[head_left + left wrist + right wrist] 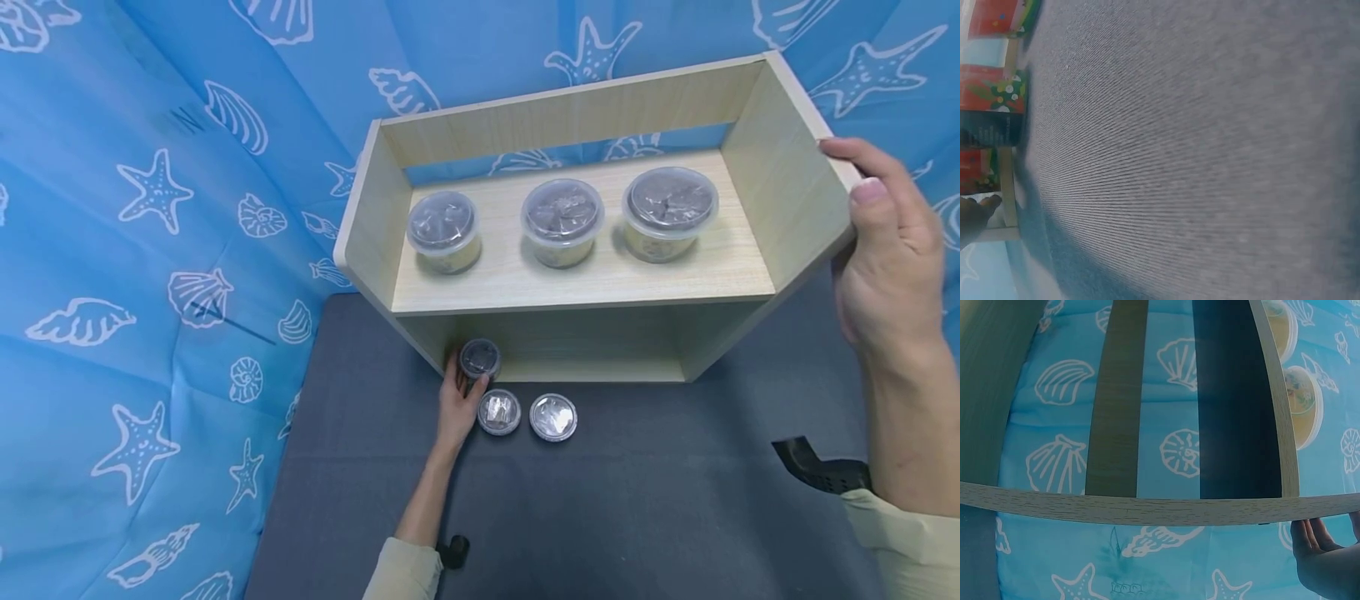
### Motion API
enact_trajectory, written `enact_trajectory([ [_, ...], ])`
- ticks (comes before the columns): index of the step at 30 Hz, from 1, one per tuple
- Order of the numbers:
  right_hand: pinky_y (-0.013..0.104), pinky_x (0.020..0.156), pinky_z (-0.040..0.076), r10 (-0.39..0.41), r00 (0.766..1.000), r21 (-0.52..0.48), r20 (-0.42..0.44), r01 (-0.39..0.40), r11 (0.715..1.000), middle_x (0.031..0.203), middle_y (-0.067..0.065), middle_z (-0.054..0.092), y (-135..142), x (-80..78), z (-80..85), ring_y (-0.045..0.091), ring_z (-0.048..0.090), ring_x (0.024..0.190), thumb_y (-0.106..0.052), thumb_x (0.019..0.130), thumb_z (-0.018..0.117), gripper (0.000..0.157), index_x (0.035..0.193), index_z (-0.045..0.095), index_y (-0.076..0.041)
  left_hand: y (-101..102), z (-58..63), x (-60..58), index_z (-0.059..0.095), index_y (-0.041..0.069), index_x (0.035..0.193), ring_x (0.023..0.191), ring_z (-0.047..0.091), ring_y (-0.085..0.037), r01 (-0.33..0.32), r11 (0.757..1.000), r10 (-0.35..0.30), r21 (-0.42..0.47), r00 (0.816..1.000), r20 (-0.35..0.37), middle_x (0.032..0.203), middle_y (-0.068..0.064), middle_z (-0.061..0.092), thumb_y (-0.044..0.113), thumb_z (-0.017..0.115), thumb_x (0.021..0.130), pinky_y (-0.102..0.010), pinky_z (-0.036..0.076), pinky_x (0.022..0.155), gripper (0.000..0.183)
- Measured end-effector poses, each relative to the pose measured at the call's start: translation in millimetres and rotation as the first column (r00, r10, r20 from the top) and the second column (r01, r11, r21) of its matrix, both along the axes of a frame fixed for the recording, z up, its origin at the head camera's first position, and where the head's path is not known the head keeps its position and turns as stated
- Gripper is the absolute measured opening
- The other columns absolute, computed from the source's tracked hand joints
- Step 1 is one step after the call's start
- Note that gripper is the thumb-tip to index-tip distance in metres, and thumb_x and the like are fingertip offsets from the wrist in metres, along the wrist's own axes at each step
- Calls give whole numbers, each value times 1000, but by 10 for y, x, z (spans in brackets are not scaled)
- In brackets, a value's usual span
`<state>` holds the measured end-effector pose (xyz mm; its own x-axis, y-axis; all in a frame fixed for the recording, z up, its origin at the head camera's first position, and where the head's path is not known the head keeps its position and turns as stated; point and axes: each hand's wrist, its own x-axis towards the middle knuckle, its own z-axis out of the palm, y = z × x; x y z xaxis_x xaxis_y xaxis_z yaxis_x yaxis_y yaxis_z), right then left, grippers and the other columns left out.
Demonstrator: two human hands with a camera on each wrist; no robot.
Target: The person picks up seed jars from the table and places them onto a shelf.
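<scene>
The step in hand appears to be placing small cans at the lower level of the wooden shelf (487,286). The left hand (456,410) grasps the dark-topped can (480,357) at the shelf's lower front left corner; whether its base rests inside or just outside the opening, I cannot tell. The right hand (891,250) clasps the front edge of the right side panel. 2 silver-topped cans, a left one (499,413) and a right one (553,417), stand on the desk (637,492) near the shelf's lower front edge. The next move seems to call for settling the held can clear of the left panel before letting go.

Red cans with floral print show in the left wrist view; a dark label (991,128) carries small pale lettering, too blurred to read. 3 lidded tubs (562,221) stand on the upper board, their print illegible.
</scene>
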<state>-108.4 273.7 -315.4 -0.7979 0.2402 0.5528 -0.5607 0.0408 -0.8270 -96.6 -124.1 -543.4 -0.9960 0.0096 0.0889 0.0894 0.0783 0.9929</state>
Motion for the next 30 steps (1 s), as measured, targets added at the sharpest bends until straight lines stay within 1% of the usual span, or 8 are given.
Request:
enact_trajectory([
  [2,26,84,40,-16,1000,6,9,16,1000,127,18,50,12,19,6,24,50,109,-13,105,43,36,136,56,0,11,8,38,13,-15,151,143,24,-45,15,1000,-15,13,1000,21,157,-34,16,-7,58,96,-48,25,115,72],
  [5,27,88,40,-92,995,101,47,87,991,130,17,50,37,70,14,24,50,110,-14,106,39,39,140,54,-4,28,15,105,8,-11,154,144,24,-42,46,997,-49,54,997,55,159,-30,14,-4,55,99,-45,27,115,72],
  [10,28,93,38,-196,978,258,67,173,950,134,13,50,60,112,4,22,50,111,-10,106,31,43,144,50,-9,22,9,212,8,-10,154,142,26,-47,47,993,-52,104,998,47,157,-32,17,-5,52,99,-53,28,112,70],
  [12,27,92,39,-189,980,263,64,166,951,133,13,51,59,111,-4,22,51,111,-9,106,32,43,144,50,-9,3,0,260,11,-12,153,140,28,-49,25,996,-30,89,999,46,156,-33,20,-6,53,99,-52,31,111,69],
  [16,25,88,39,-159,985,260,67,136,956,132,14,51,40,92,8,22,51,110,-11,106,32,42,144,50,-8,-45,-24,367,19,-16,150,133,38,-54,-23,999,22,23,998,55,150,-37,31,-4,54,99,-39,42,106,64],
  [21,24,85,41,-108,993,182,56,96,979,131,15,51,2,53,4,23,52,109,-11,107,35,39,142,52,-6,-113,-37,496,27,-15,148,128,45,-53,-13,999,15,-33,996,85,144,-37,40,-1,56,99,-24,46,97,59],
  [24,24,85,41,-55,998,109,37,50,993,129,16,51,-8,26,-11,23,51,109,-10,106,38,38,140,53,-3,-152,-43,541,33,-14,146,125,48,-52,23,999,-18,-49,996,92,140,-36,45,0,58,98,-29,48,97,56],
  [30,25,84,40,-38,999,97,12,37,995,128,16,51,-19,-16,-18,23,51,108,-10,106,39,37,139,54,-3,-206,-42,546,38,-16,141,124,49,-50,111,993,-108,-44,992,58,135,-36,49,-4,63,94,-52,45,101,55],
])
